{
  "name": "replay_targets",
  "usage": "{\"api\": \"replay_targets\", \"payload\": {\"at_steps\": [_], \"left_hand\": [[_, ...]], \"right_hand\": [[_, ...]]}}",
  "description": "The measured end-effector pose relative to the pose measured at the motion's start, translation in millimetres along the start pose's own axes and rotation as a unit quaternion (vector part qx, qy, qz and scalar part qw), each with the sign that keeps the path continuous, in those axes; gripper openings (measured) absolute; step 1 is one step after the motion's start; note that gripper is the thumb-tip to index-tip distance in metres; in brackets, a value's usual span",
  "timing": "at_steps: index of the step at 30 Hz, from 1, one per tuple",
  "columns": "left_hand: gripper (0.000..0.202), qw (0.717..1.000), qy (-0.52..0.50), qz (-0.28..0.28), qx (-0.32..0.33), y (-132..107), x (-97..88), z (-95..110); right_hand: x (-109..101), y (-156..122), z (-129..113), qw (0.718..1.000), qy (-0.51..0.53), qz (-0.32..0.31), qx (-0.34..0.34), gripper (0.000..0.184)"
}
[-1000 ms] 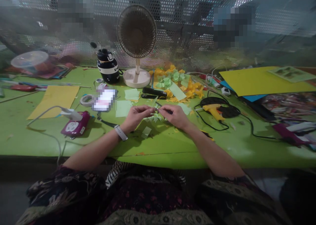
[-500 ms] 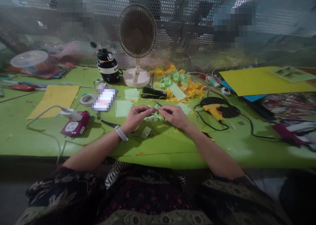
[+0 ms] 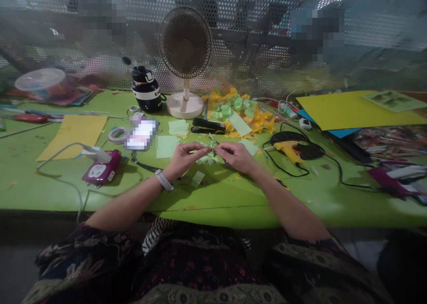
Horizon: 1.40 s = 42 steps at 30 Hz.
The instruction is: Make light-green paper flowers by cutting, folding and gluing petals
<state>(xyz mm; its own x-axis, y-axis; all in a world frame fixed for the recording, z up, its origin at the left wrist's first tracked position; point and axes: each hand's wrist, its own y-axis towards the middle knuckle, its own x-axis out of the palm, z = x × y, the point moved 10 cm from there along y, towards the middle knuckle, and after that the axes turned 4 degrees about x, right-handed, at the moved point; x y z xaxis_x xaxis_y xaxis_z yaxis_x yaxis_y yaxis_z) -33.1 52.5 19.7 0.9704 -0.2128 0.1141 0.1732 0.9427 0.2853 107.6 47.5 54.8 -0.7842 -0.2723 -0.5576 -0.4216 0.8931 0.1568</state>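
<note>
My left hand [image 3: 185, 158] and my right hand [image 3: 236, 155] meet at the middle of the green table [image 3: 213, 197]. Both are closed in a pinch on a small pale green paper piece [image 3: 207, 155] with fringed edges. A thin dark tool [image 3: 214, 140], which looks like scissors, pokes up from between my right fingers. A white watch [image 3: 163, 179] sits on my left wrist. A small pale green paper scrap [image 3: 198, 178] lies just below my hands.
A desk fan [image 3: 185, 59] and a black bottle [image 3: 146, 90] stand at the back. A black stapler [image 3: 207, 126], yellow and green paper flowers [image 3: 240, 110], a yellow glue gun [image 3: 287, 148] with black cable, tape rolls [image 3: 117, 135], a pink power strip [image 3: 102, 170] and yellow sheets [image 3: 356, 108] lie around.
My hands stay in place. The fingers shift a little on the green paper piece and the dark tool tilts slightly.
</note>
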Motion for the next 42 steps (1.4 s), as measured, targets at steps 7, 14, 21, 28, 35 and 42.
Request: {"api": "replay_targets", "payload": {"at_steps": [7,14,21,28,35,42], "left_hand": [[0.019,0.999,0.034,-0.011,0.028,-0.5,1.9,10.2],[0.016,0.996,0.042,-0.048,0.055,-0.9,8.4,16.9],[0.012,0.998,0.015,-0.029,0.061,-0.4,6.3,11.1],[0.014,0.999,-0.013,-0.014,0.043,0.4,4.4,5.5],[0.015,0.998,-0.051,-0.016,0.023,1.2,5.3,-2.8],[0.014,0.993,-0.115,-0.025,-0.01,-0.1,8.6,-9.8]], "right_hand": [[5.8,0.4,7.9,0.998,0.035,-0.045,0.032,0.035],[15.4,-3.4,15.4,0.986,0.064,-0.123,0.093,0.038],[23.3,-6.1,21.2,0.971,0.11,-0.168,0.129,0.031],[31.4,-7.1,23.6,0.953,0.174,-0.196,0.155,0.03],[36.8,-7.3,28.6,0.942,0.207,-0.208,0.166,0.035],[38.0,-8.2,29.5,0.936,0.22,-0.211,0.176,0.038]]}}
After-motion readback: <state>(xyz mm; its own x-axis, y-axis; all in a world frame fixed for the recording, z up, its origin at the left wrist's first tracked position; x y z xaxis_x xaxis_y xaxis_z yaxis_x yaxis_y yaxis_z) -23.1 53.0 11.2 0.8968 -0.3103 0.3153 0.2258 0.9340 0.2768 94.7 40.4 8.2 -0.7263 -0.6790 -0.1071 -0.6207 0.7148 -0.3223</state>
